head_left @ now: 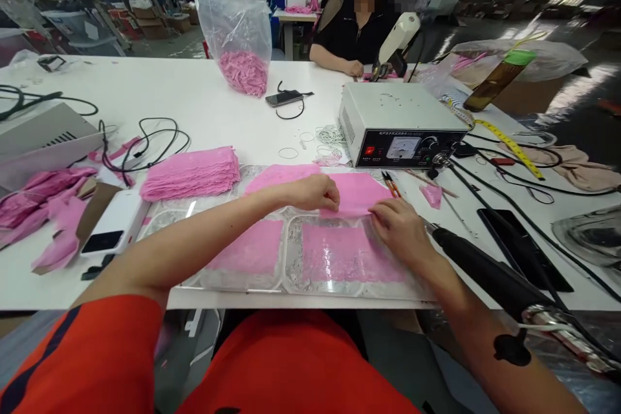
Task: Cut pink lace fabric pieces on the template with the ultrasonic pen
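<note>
My left hand (pixel 313 193) is closed, its fingertips pinching the near left edge of a flat pink fabric piece (pixel 359 189). At the near right corner of that piece, my right hand (pixel 400 223) pinches the cloth between thumb and fingers. A black pen-like tool (pixel 478 265) with a metal tip lies along my right hand and forearm; whether the palm also grips it I cannot tell. Beneath both hands is a clear plastic template (pixel 286 259) with rounded frames, and pink fabric shows through it. Another pink piece (pixel 281 174) lies partly behind my left wrist.
A stack of pink fabric (pixel 191 173) lies to the left, near a white device (pixel 114 223). Beyond my hands stand a control box (pixel 402 126), orange-handled snips (pixel 391 185) and a bag of pink scraps (pixel 242 45). A phone (pixel 524 249) and cables lie right. Another person sits opposite.
</note>
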A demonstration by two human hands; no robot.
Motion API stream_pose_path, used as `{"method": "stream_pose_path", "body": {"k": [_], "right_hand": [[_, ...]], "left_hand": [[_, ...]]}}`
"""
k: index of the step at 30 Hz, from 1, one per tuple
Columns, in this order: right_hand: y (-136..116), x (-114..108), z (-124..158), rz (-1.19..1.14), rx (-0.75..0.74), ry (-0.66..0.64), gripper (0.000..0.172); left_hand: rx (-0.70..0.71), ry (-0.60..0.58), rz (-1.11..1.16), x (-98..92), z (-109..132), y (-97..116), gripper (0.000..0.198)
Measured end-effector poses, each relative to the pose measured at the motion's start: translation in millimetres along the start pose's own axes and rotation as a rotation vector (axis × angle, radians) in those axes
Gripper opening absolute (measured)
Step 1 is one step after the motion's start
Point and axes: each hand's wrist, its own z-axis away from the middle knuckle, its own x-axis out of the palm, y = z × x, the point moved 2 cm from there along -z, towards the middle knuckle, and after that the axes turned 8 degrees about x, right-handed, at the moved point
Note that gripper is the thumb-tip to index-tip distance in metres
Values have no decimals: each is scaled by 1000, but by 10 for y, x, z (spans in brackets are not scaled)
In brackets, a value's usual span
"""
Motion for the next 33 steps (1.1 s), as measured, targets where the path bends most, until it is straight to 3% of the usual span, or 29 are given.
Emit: {"method": "stream_pose_path", "body": {"k": [4, 10, 21, 28, 33], "right_hand": [[-242, -214, 451, 91, -230, -4, 17], [-413, -262, 792, 93, -349, -66, 22], [-591, -308, 783, -34, -358, -100, 24], [-950, -35, 557, -113, -304, -131, 9], [-978, 116, 514, -191, -273, -173, 15]], "left_hand": [[37, -69, 48, 203, 291, 176, 11], [41, -124, 47, 476, 510, 279, 16], [27, -83, 22, 627, 581, 236, 15], [48, -68, 24, 654, 561, 190, 13], [66, -35, 37, 667, 567, 173, 12]]}}
